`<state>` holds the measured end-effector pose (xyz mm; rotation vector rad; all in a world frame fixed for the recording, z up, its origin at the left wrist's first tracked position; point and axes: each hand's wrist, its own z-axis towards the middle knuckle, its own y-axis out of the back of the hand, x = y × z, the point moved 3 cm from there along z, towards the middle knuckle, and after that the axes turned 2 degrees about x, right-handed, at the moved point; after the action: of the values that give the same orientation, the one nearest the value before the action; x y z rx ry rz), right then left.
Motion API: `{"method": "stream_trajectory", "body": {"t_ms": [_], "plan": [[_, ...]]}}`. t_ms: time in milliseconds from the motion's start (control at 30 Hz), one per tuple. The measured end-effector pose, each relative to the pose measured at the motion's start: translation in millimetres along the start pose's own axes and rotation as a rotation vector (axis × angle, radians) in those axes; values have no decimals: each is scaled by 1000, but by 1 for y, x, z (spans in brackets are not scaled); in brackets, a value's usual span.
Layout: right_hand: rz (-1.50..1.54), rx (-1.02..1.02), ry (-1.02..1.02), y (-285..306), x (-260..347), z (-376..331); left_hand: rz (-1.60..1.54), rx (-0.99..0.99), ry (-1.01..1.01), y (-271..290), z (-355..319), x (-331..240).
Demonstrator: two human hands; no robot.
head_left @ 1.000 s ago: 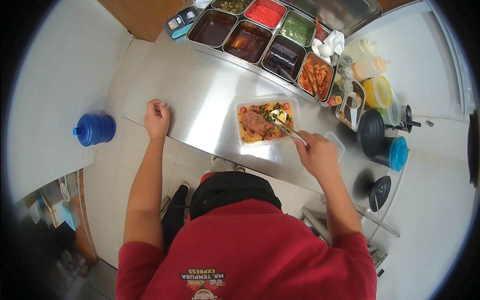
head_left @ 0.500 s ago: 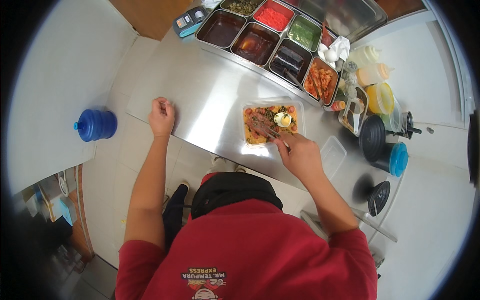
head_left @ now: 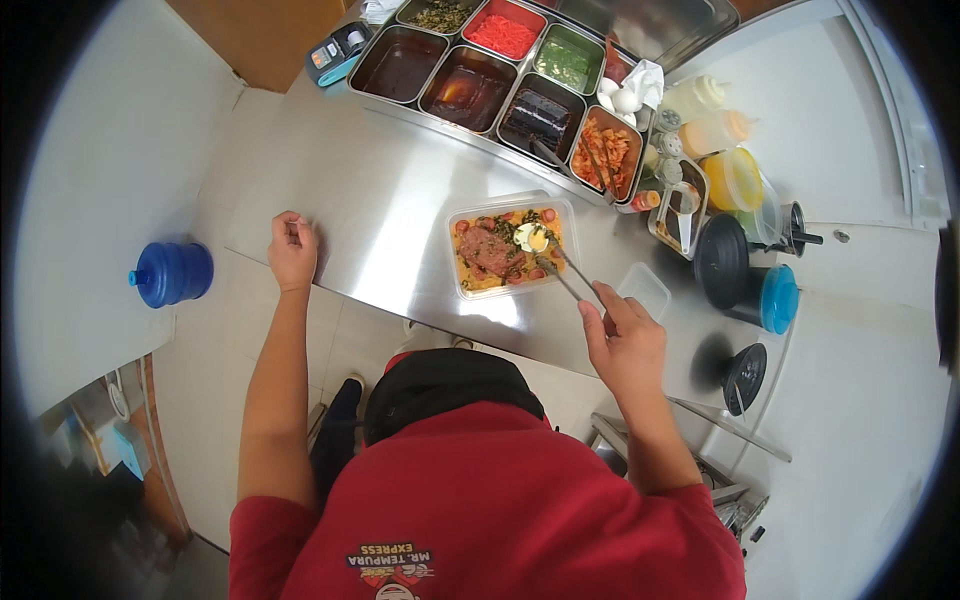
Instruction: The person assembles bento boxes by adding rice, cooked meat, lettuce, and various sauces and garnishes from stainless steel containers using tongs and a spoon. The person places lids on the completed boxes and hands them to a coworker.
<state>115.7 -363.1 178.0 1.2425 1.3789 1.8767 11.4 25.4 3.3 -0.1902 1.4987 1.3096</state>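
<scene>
A clear plastic food container (head_left: 572, 235) sits on the steel counter, holding orange food with a slab of reddish meat (head_left: 490, 250), sliced sausage, dark green bits and a halved boiled egg (head_left: 532, 238). My right hand (head_left: 630, 345) grips metal tongs (head_left: 572, 278) at the container's right side. Their two arms are apart, and the tips reach over its rim by the egg; whether they touch food I cannot tell. My left hand (head_left: 293, 252) is at the counter's front edge, fingers curled in, with nothing seen in it.
Behind the container stands a steel rack of topping pans (head_left: 470, 90), with tongs resting in the kimchi-like one. Right of it are eggs (head_left: 622, 100), squeeze bottles (head_left: 715, 132) and a yellow tub (head_left: 732, 180). A clear lid (head_left: 645, 290) lies near my right hand. A blue water jug (head_left: 175, 273) stands far left.
My right hand has drawn back right and toward me, so the tongs lifted off the meat toward the egg's side. My left hand stays curled. The whole view has shifted slightly.
</scene>
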Motion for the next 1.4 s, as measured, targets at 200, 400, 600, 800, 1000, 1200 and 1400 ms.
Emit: {"method": "stream_trajectory", "body": {"t_ms": [200,400,600,800,1000,1200,1400], "plan": [[-43,-96,-66,-53,-42,-21,76,-4,-27,3,-1,-5],[-33,-74,-99,-60,-51,-30,92,-22,-50,2,0,-7],[-25,-36,-99,-56,-46,-33,57,2,3,2,0,-3],[45,-48,-8,-59,-43,-40,17,-24,-39,3,-1,-6],[32,-119,68,-35,-19,-1,29,0,25,2,0,-4],[1,-244,268,-53,40,218,55,-46,-60,1,-1,1],[-155,91,94,-129,105,381,3,-20,-80,-4,2,3]]}}
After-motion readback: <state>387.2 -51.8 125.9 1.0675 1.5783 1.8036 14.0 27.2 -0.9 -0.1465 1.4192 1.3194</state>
